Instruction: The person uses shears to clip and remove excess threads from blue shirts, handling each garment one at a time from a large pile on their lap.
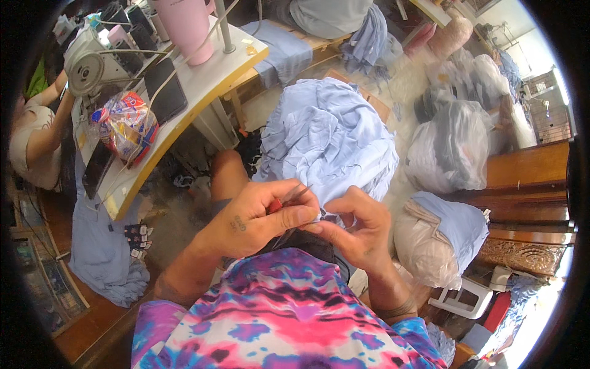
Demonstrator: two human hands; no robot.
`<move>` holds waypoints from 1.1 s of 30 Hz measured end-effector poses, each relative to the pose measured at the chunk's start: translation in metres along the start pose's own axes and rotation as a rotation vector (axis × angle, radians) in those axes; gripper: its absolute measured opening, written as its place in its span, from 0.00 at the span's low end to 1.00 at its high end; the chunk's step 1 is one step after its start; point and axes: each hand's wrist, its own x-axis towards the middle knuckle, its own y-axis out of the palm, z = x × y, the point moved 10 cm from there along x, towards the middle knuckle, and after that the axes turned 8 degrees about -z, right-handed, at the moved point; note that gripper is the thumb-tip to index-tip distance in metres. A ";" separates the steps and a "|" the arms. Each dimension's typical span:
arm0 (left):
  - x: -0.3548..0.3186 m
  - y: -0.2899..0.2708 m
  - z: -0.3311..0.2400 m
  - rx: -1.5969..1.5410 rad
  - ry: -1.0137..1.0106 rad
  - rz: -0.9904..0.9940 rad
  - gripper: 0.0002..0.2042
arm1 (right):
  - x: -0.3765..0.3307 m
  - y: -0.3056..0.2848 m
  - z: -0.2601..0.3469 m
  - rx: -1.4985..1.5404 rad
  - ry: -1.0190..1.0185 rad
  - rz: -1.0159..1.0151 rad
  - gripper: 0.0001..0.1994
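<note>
My left hand [249, 215] is closed around a small pair of red-handled snips [275, 206], their thin metal blades pointing up and to the right. Its thumb also presses near a bit of light blue cloth [318, 218] between the hands. My right hand [362, 229] is closed in a pinch at that cloth, thumb and index finger meeting close to the left thumb. Most of what lies between the fingertips is hidden. Just beyond both hands rises a large heap of light blue fabric [326, 132], crumpled and loosely piled.
On the left, a white table [209, 86] carries a sewing machine [92, 67], a pink tumbler [187, 31], a dark phone [166, 91] and a bread bag [126, 126]. Another person's arm [52, 95] is beside the machine. Plastic bags [452, 147] and a white stool [461, 299] stand right.
</note>
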 end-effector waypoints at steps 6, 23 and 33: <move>0.009 -0.001 -0.012 0.146 0.012 -0.025 0.10 | -0.008 0.001 -0.023 0.389 0.042 -0.072 0.07; -0.043 0.005 -0.031 0.456 0.231 -0.299 0.16 | -0.004 0.033 -0.054 0.705 0.290 -0.074 0.06; -0.035 -0.006 0.004 0.313 0.198 -0.378 0.17 | -0.004 0.033 -0.051 0.687 0.259 -0.139 0.06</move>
